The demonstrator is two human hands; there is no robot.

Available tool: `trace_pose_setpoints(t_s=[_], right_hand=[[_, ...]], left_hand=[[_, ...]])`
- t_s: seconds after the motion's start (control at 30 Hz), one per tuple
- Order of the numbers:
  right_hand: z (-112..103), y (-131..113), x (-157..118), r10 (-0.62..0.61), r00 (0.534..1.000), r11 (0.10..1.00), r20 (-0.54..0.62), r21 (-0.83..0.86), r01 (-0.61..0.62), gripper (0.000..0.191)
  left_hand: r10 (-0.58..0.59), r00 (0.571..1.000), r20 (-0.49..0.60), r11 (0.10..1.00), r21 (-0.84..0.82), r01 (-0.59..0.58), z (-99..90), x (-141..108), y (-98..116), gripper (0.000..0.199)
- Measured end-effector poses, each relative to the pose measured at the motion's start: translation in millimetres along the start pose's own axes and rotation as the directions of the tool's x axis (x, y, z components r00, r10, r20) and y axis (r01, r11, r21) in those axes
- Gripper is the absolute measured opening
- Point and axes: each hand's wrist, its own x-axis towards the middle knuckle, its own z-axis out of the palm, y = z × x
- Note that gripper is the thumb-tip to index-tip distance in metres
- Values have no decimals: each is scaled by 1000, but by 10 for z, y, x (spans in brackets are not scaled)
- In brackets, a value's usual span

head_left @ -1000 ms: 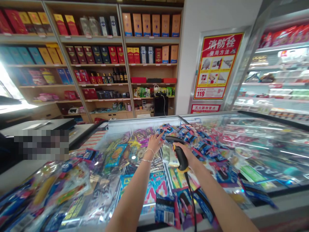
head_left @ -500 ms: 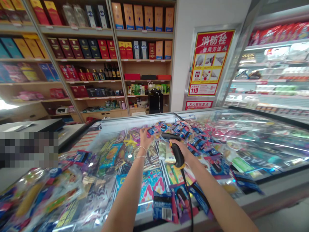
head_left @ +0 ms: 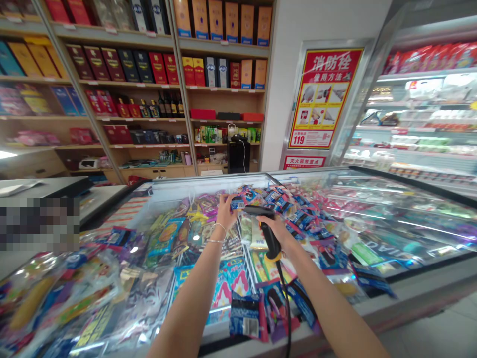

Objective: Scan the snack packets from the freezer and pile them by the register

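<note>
1. The left hand (head_left: 225, 213), with thin pale bracelets (head_left: 217, 241) at its wrist, pinches the left end of a small, shiny blue plastic packet (head_left: 237, 203) bearing a white barcode label.
2. That packet sits at the left hand's fingertips, on the side towards the right hand, above the wares in a glass-topped, pale-bodied chest freezer (head_left: 372, 311).
3. The right hand (head_left: 278, 231) is wrapped round the grip of a black, pistol-shaped barcode scanner with yellow trim (head_left: 271, 241). The scanner's head points leftward at the packet, near it; whether they touch cannot be told.
4. The hands are apart, the scanner's head between them.
5. A thin black cable (head_left: 286, 308) hangs from the grip, below the right hand.
6. Beyond and to the right of the right hand lies a heap of blue-and-pink plastic packets (head_left: 300, 219).
7. Nearer the person than the left hand are light-blue packets with pink flame-like shapes (head_left: 231, 286).
8. Left of the left hand lies a flat blue packet with a yellow-orange picture (head_left: 167, 236).
9. Well beyond both hands stand pale wooden shelves (head_left: 225, 103).
</note>
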Motion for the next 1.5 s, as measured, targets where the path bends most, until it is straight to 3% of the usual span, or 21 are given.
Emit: trace_pose_setpoints(t_s=[0.73, 1.0, 1.13, 1.27, 1.37, 1.5], right_hand=[[-50, 56, 41, -36, 999, 999, 1, -19, 36, 22], [-143, -78, -15, -51, 998, 998, -26, 22, 52, 22], [-211, -305, -65, -17, 999, 997, 31, 70, 15, 25], [-125, -585, -197, -65, 993, 994, 94, 94, 56, 22], [118, -716, -374, -108, 987, 990, 118, 99, 96, 20], [637, -657, -613, -108, 973, 987, 204, 139, 81, 20]], left_hand=[[-4, 1000, 14, 1000, 9, 4, 16, 1, -11, 64], [-17, 1000, 14, 999, 42, 17, -100, 8, 219, 72], [22, 997, -72, 998, 56, -18, -473, 114, 380, 70], [40, 983, -179, 993, 112, -20, -1169, 135, 409, 70], [24, 962, -273, 981, 193, 30, -1746, 14, 329, 67], [-95, 903, -420, 933, 278, 227, -2392, -252, 151, 62]])
